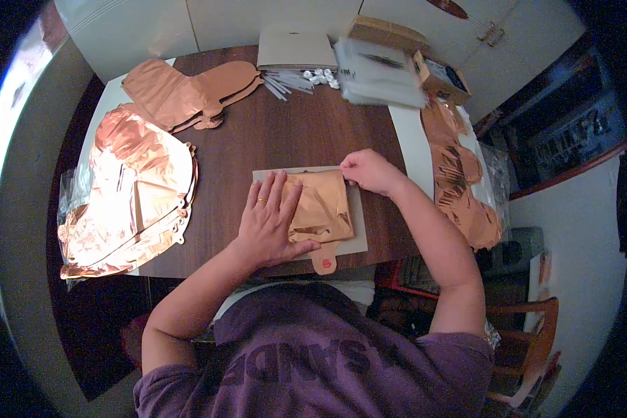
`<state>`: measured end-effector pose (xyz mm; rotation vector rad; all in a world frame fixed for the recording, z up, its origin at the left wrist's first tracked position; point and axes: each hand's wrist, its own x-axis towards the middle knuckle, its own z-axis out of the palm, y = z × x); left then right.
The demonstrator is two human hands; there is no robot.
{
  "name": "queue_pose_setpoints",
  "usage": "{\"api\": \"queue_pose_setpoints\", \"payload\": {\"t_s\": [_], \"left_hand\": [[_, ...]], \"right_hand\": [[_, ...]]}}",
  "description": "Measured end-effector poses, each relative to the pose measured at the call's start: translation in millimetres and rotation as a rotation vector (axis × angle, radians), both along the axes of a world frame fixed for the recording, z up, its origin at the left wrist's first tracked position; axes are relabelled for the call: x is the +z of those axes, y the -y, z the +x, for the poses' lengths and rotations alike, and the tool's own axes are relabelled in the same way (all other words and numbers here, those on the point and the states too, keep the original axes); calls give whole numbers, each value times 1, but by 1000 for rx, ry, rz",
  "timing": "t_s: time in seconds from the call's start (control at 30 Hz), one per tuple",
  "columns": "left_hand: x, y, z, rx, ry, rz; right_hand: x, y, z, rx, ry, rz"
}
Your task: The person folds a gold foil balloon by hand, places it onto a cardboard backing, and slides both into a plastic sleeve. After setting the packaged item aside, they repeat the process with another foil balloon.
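Lying creased, coppery: folded foil (pixel 320 207), red-spotted tab (pixel 324 255); left grip (pixel 268 216) spread atop, right grip (pixel 370 171) pinching corner.

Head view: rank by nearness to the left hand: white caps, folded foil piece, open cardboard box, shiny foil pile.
From the left hand:
1. Folded foil piece: directly under the hand.
2. Shiny foil pile: to the left.
3. White caps: ahead, far part of the table.
4. Open cardboard box: far right.

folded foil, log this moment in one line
left hand: flat on folded foil | right hand: pinching its far right corner | card: beneath foil | tab: red-spotted, near side
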<state>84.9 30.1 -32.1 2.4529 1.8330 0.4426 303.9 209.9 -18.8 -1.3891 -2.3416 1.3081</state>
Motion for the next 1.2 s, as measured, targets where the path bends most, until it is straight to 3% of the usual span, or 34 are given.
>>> {"api": "queue_pose_setpoints", "payload": {"t_s": [0.13,0.33,0.43,0.53,0.63,0.73,0.93,1.03,1.13,1.2], "left_hand": [[1,-2,-3,-26,5,27],[3,-5,-6,-62,-7,32],[1,-6,-7,-73,-17,47],[10,-7,-7,-76,-62,9],[14,-8,-7,-77,-61,-11],[12,-10,-7,-79,-55,-7],[17,-13,-5,-79,-81,-48],[13,-13,-6,-80,-86,-48],[7,-12,-7,-87,-82,-21],[5,-12,-8,-96,-67,0]], "right_hand": [[16,2,-8,-51,163,-128],[27,11,-11,23,238,122],[27,23,-18,-40,322,403],[49,46,-31,-53,370,373],[32,44,-23,-37,240,441],[29,35,-18,-34,248,253],[27,24,-16,24,309,212],[45,46,-29,-44,470,361],[57,67,-38,31,610,614],[28,73,-36,105,335,803]]}}
